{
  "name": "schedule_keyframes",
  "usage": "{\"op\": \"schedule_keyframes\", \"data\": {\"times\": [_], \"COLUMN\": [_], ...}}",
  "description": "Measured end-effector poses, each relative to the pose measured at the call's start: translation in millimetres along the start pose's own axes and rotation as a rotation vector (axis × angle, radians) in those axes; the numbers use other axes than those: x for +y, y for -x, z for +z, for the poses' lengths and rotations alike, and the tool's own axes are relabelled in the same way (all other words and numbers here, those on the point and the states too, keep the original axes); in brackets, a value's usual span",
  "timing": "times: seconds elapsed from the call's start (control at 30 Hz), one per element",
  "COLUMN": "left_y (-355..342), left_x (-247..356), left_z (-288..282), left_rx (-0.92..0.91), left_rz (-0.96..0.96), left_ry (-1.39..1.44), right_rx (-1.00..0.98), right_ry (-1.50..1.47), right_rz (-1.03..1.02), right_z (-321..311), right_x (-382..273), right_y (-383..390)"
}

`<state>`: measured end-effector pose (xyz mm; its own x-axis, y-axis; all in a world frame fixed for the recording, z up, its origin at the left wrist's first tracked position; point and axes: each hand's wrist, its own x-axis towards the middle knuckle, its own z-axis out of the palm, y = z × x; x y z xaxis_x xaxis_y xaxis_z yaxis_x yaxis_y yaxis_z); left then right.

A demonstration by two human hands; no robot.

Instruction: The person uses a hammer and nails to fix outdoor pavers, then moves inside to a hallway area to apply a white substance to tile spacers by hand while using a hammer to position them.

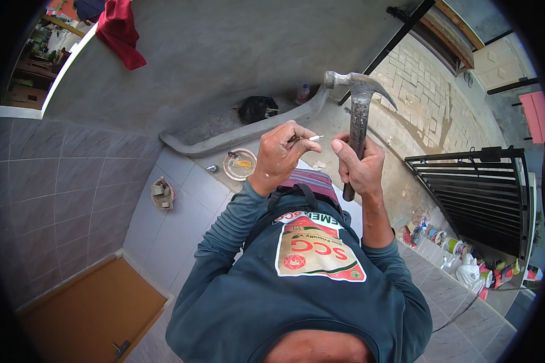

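Observation:
My left hand [277, 156] pinches a small white piece [314, 138] with a thin pin sticking out, perhaps metal, between thumb and finger. Just to its right, my right hand [362, 166] is closed round the dark handle of a claw hammer [358, 109], held upright with its worn metal head at the top. Beyond and below my left hand, a round pale tray [244, 174] with a yellow item and other small things sits on the floor. A small silvery item [211, 169] lies beside it.
A concrete trough [194, 145] holds a black bag and bottle. Red cloth [118, 30] hangs at upper left. A tiled wall [60, 193] and brown door [85, 302] are left. A black gate [472, 199] stands right, near piled cans and bags [469, 272]. A small container [163, 193] sits on white tiles.

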<state>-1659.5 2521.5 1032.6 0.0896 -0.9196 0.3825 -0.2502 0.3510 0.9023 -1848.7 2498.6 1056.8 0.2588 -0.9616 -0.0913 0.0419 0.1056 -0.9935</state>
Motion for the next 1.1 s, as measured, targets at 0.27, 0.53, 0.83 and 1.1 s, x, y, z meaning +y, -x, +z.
{"op": "schedule_keyframes", "data": {"times": [0.27,0.53,0.83,1.1], "left_y": [18,37,92,160], "left_x": [3,-5,-139,-315], "left_z": [-11,-13,34,114], "left_rx": [-0.056,-0.018,-0.332,-0.564], "left_rz": [0.011,-0.372,-0.685,-0.902], "left_ry": [-0.038,0.142,-0.072,-0.326], "right_rx": [-0.096,0.206,0.532,0.585], "right_ry": [-0.099,-0.306,-0.139,-0.023], "right_rz": [0.021,-0.036,0.335,0.706], "right_z": [27,65,18,-114], "right_x": [11,36,107,240], "right_y": [5,12,33,32]}}
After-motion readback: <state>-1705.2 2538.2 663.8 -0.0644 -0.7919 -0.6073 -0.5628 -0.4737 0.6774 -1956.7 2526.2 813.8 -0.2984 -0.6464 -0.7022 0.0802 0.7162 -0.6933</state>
